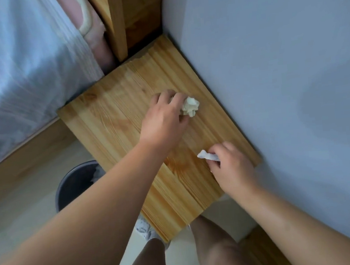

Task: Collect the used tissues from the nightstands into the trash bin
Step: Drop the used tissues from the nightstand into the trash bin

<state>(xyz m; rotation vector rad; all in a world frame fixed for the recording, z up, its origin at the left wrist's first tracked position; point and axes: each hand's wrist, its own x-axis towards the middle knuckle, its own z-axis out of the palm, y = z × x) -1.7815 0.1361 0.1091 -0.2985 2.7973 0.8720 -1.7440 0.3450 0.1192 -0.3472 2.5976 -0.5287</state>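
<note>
Tissues, two of them, and each one's got a hand on it. The left hand (pixel 164 120) reaches across the wooden surface (pixel 113 121) with its fingers curled around a crumpled off-white tissue (pixel 190 106), about halfway along the edge that runs against the wall (pixel 269 59). Most of that wad still pokes out past the fingertips on the wall side. The right hand (pixel 230 165) is closer to the person, near the surface's corner on the wall side, and it's clamped on a smaller white tissue (pixel 207 156), with one twisted end sticking out toward the middle of the surface. Can't really tell if either tissue is resting on the wood or already lifted a bit. The trash bin (pixel 74 184) is dark and round and sits on the floor just off the surface's bed-side edge, partly hidden by the left forearm and by that edge. There's something white inside near its rim, too blurry to say what. The bed (pixel 14 73), with pale bedding, runs along that same side, and the person's bare legs show below the near corner.
</note>
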